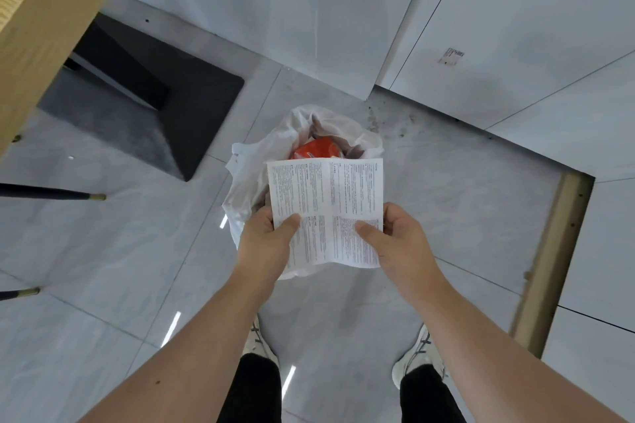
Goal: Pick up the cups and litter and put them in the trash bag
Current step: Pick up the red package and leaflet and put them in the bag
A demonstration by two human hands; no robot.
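1. floor [120, 251]: pale grey marbled tiles with thin joints; bright light streaks reflected near the feet.
2. wooden counter edge [44, 21]: light wood, crossing the corner at 10 o'clock; a dark base plate [192, 106] sits under it on the floor.
3. chair legs [51, 196]: two thin dark legs with brass tips, entering from 9 o'clock, well apart from the bag.
4. white panels [515, 27]: tall flat surfaces from 12 to 3 o'clock; a small label at 2 o'clock, text too small to read.
5. trash bag [247, 182]: white, thin plastic, standing open on the floor at centre; mouth faces up, nothing blocks it but the sheet held above.
6. red item [318, 148]: inside the bag, partly hidden by the sheet; kind cannot be told.
7. paper sheet [326, 209]: white, printed in small columns, creased into quarters, held flat directly over the bag's mouth.
8. left hand [264, 240]: grip pinched on the sheet's lower left edge, thumb on top.
9. right hand [402, 237]: grip pinched on the sheet's lower right edge, thumb on top.
10. shoes [415, 354]: pale trainers, dark trousers, at 6 o'clock.
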